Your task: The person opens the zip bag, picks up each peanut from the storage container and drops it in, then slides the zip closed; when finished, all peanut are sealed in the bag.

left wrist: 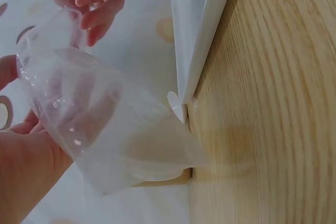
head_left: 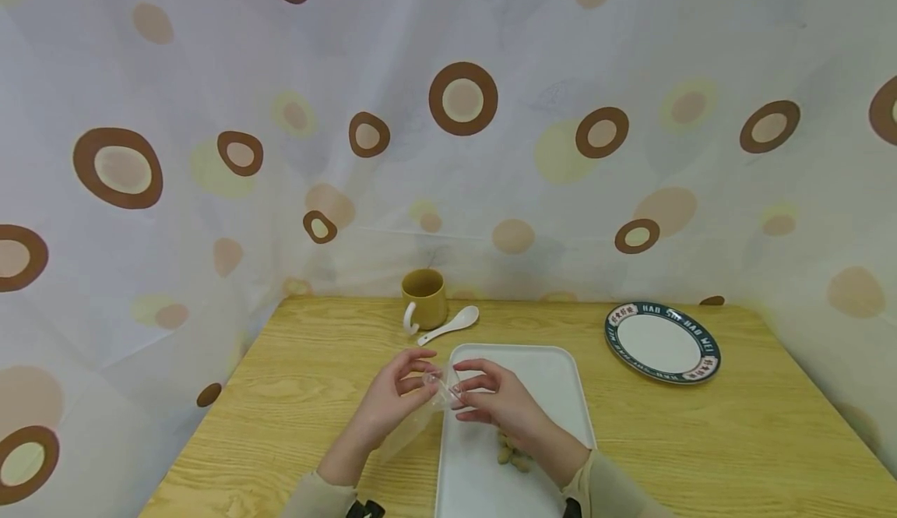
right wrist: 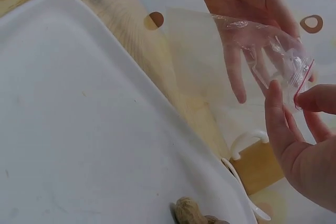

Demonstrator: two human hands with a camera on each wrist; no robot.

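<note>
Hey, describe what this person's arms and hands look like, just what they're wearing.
The left hand and right hand wear no gloves. A plain, pale beige left sleeve and matching right sleeve cover the arms, stopping short of the hands. A small black object shows by each cuff, partly cut off by the picture's edge.

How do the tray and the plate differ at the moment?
The tray is straight-sided with rounded corners; the plate is round. The tray is plain white, while the plate has a dark, lettered rim. The tray holds peanuts; the plate is bare. The right hand is over the tray, none over the plate. Both rest on the table.
</note>
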